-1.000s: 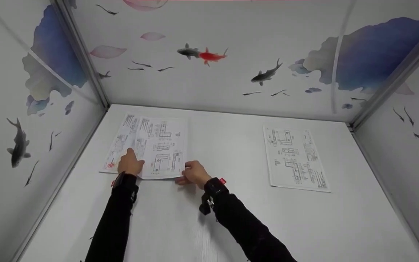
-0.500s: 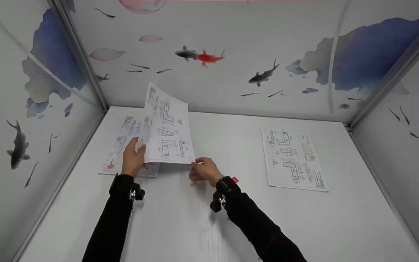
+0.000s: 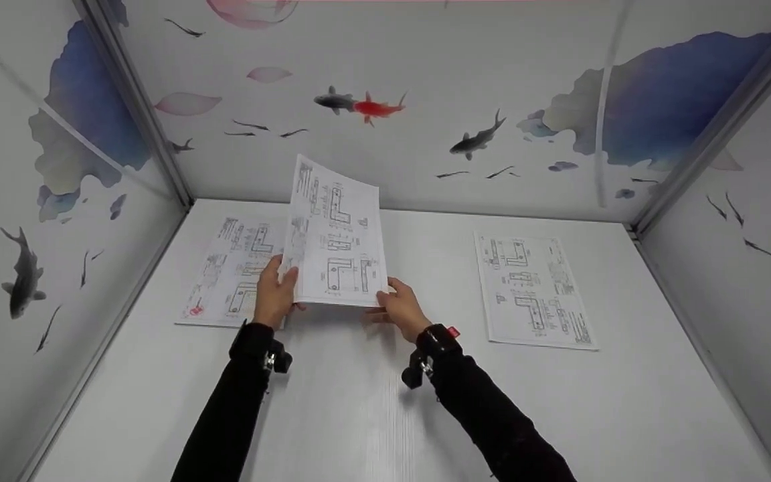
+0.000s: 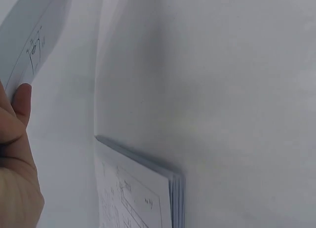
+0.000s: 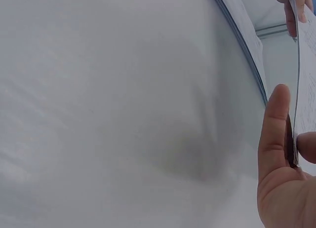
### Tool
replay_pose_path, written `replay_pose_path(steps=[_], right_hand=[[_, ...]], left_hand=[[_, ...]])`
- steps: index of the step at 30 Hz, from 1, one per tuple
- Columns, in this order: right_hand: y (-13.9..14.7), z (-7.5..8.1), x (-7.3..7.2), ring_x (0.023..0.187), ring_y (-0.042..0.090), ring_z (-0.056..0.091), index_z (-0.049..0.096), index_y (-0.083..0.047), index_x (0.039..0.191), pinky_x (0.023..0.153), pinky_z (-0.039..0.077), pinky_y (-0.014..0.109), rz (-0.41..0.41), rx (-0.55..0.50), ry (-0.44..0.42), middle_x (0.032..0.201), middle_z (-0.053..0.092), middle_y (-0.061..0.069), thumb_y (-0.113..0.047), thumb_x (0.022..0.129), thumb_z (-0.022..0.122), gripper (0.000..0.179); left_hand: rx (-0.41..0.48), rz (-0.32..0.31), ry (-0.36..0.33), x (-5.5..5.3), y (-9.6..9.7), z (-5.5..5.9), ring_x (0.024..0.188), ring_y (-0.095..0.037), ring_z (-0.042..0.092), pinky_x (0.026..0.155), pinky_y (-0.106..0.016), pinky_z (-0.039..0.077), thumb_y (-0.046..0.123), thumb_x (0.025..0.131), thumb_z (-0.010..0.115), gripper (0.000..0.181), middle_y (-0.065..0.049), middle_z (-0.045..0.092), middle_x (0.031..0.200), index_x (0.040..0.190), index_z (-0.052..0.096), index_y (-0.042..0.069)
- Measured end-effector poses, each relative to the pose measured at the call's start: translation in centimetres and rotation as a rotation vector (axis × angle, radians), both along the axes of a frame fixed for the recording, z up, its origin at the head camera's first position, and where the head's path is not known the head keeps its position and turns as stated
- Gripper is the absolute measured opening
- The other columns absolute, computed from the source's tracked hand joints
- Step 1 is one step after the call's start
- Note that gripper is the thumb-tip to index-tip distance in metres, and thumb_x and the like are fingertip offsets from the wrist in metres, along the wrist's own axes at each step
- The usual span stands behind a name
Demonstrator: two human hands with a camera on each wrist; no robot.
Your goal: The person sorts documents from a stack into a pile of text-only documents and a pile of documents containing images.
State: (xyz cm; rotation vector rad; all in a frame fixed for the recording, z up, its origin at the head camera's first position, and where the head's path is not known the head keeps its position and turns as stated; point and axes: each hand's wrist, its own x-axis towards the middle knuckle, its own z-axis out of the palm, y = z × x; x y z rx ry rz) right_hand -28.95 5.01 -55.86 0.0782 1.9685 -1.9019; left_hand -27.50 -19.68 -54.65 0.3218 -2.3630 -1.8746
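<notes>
A white technical drawing sheet (image 3: pixel 338 234) is raised over the table, tilted, its far edge higher and overlapping the back wall in the head view. My left hand (image 3: pixel 274 294) grips its left edge near the lower corner, thumb on the printed face and fingers behind. At the lower right corner, my right hand (image 3: pixel 402 309) pinches it between thumb and fingers; the right wrist view shows the index finger (image 5: pixel 275 124) extended behind the paper's edge. Left of it, partly covered, lies a stack of similar drawings (image 3: pixel 215 281) with a red stamp; its layered edges (image 4: pixel 177 203) show in the left wrist view.
Another stack of drawings (image 3: pixel 536 291) lies on the right part of the white table (image 3: pixel 345 415). White panels with painted fish and lotus leaves stand at the back (image 3: pixel 419 60), left and right. Metal posts (image 3: pixel 134 100) mark the corners.
The sheet has come up off the left stack and moved right, uncovering a drawing beneath. My left hand went from resting on the pile to gripping the sheet's left edge; both hands shifted right.
</notes>
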Motion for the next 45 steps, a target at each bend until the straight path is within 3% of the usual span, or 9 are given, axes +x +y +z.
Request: replay_pose_path(steps=[9, 13, 16, 20, 23, 27, 30, 37, 45], right_hand=[[2.2, -0.1, 0.2, 0.08, 0.022, 0.073, 0.041, -0.008, 0.145, 0.069, 0.059, 0.032, -0.116, 0.037, -0.015, 0.109, 0.065, 0.016, -0.002, 0.1, 0.044, 0.046], [3.3, -0.2, 0.4, 0.076, 0.021, 0.072, 0.044, -0.006, 0.142, 0.064, 0.059, 0.031, -0.141, 0.056, -0.02, 0.104, 0.065, 0.016, 0.001, 0.099, 0.044, 0.043], [4.2, -0.3, 0.6, 0.071, 0.019, 0.069, 0.046, -0.005, 0.139, 0.06, 0.058, 0.029, -0.157, 0.082, -0.021, 0.1, 0.065, 0.015, 0.001, 0.098, 0.045, 0.041], [5.3, -0.7, 0.7, 0.07, 0.02, 0.068, 0.046, -0.003, 0.137, 0.06, 0.058, 0.029, -0.176, 0.096, -0.038, 0.101, 0.065, 0.016, 0.002, 0.097, 0.045, 0.04], [5.9, -1.0, 0.8, 0.071, 0.022, 0.068, 0.046, -0.001, 0.135, 0.062, 0.059, 0.031, -0.186, 0.094, -0.054, 0.104, 0.064, 0.017, 0.002, 0.097, 0.045, 0.039], [6.5, -1.1, 0.8, 0.075, 0.023, 0.07, 0.047, 0.001, 0.134, 0.063, 0.059, 0.032, -0.18, 0.13, -0.074, 0.107, 0.063, 0.018, 0.002, 0.097, 0.046, 0.037], [7.0, -1.2, 1.0, 0.078, 0.025, 0.073, 0.05, 0.003, 0.132, 0.063, 0.059, 0.032, -0.15, 0.176, -0.081, 0.108, 0.066, 0.019, 0.001, 0.096, 0.048, 0.036], [7.8, -0.9, 1.4, 0.077, 0.025, 0.074, 0.052, 0.003, 0.13, 0.06, 0.058, 0.031, -0.074, 0.244, -0.077, 0.108, 0.07, 0.02, -0.001, 0.094, 0.055, 0.036], [9.2, -1.0, 1.1, 0.062, 0.019, 0.071, 0.054, 0.005, 0.119, 0.055, 0.057, 0.03, -0.037, 0.371, -0.059, 0.084, 0.074, 0.016, -0.008, 0.091, 0.062, 0.032]], left_hand=[[-0.128, -0.052, -0.045, -0.5, 2.6, -1.2, 0.05, -0.02, 0.056, 0.046, -0.03, 0.046, 0.03, 0.106, 0.041, 0.036, -0.012, 0.064, 0.095, 0.139, 0.042, 0.015], [-0.233, -0.122, -0.089, -0.7, 3.4, -1.7, 0.086, -0.022, 0.062, 0.074, -0.034, 0.049, 0.026, 0.107, 0.036, 0.037, -0.013, 0.061, 0.117, 0.141, 0.038, 0.011], [-0.274, -0.182, -0.115, -0.8, 4.1, -1.6, 0.11, -0.025, 0.055, 0.096, -0.039, 0.043, 0.02, 0.106, 0.036, 0.037, -0.015, 0.057, 0.131, 0.14, 0.039, 0.007], [-0.271, -0.257, -0.156, -0.9, 4.8, -1.5, 0.121, -0.03, 0.049, 0.106, -0.044, 0.038, 0.014, 0.103, 0.035, 0.038, -0.02, 0.05, 0.14, 0.139, 0.038, 0.002], [-0.252, -0.295, -0.191, -1.1, 5.3, -1.5, 0.122, -0.029, 0.046, 0.104, -0.043, 0.038, 0.012, 0.102, 0.033, 0.039, -0.019, 0.046, 0.144, 0.14, 0.036, 0.002], [-0.214, -0.32, -0.233, -1.3, 5.7, -1.7, 0.104, -0.027, 0.053, 0.082, -0.033, 0.044, 0.011, 0.101, 0.034, 0.039, -0.018, 0.051, 0.134, 0.139, 0.037, 0.003], [-0.197, -0.329, -0.26, -1.4, 5.8, -1.9, 0.098, -0.025, 0.054, 0.076, -0.029, 0.042, 0.01, 0.101, 0.037, 0.039, -0.016, 0.054, 0.128, 0.139, 0.039, 0.002], [-0.348, -0.301, -0.275, -1.2, 5.5, -1.9, 0.105, -0.028, 0.053, 0.092, -0.038, 0.043, 0.01, 0.099, 0.044, 0.038, -0.019, 0.056, 0.125, 0.135, 0.045, -0.004], [-0.516, -0.336, -0.188, -1.2, 5.9, -1.6, 0.111, -0.033, 0.056, 0.103, -0.046, 0.042, 0.01, 0.097, 0.05, 0.036, -0.022, 0.06, 0.125, 0.128, 0.052, -0.007]])
